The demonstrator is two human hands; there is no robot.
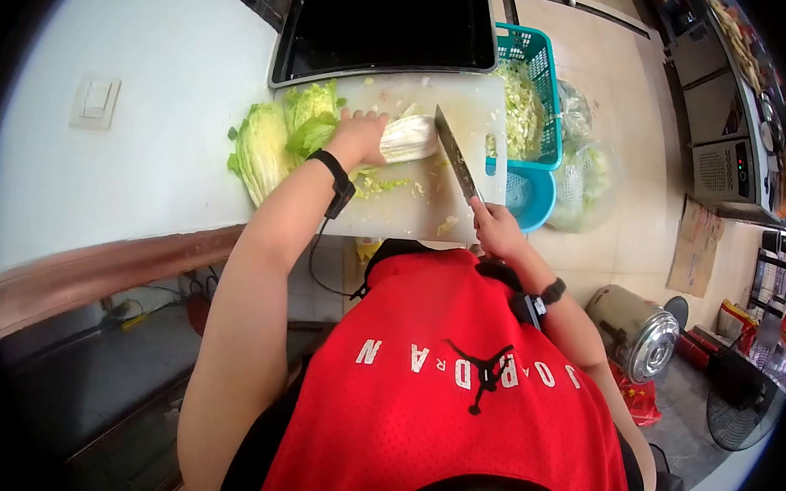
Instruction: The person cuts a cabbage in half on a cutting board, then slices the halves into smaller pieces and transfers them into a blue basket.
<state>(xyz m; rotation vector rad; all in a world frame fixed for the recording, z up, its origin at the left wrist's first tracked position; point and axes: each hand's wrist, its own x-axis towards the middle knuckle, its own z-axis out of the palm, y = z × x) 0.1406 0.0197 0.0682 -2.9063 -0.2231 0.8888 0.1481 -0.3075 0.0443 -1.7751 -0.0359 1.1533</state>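
My left hand (359, 139) is closed over the cabbage (410, 139), fingers on its far side and thumb on the near side; the cabbage lies on its side on the white board (468, 91), its pale end pointing to my right, its leafy end under my palm; my right hand (499, 230) is wrapped round the handle of the knife (454, 149); the blade slants away from me, tip outermost, just beside the pale end; whether its edge touches the board I cannot tell.

Two more heads (263, 146) sit at the board's left, near my left forearm, against the wall (180, 65); loose scraps (380, 184) lie on the board between me and the cabbage; beyond the board's far edge stands a black tray (387, 27); to the right is a green basket (553, 103) with shreds (520, 110) in it, and nearer me, just beside it, a blue bowl (543, 198); clear bags (584, 186) rest on the floor past those; a band (338, 182) circles my left wrist, with a cord (314, 264) hanging from it.
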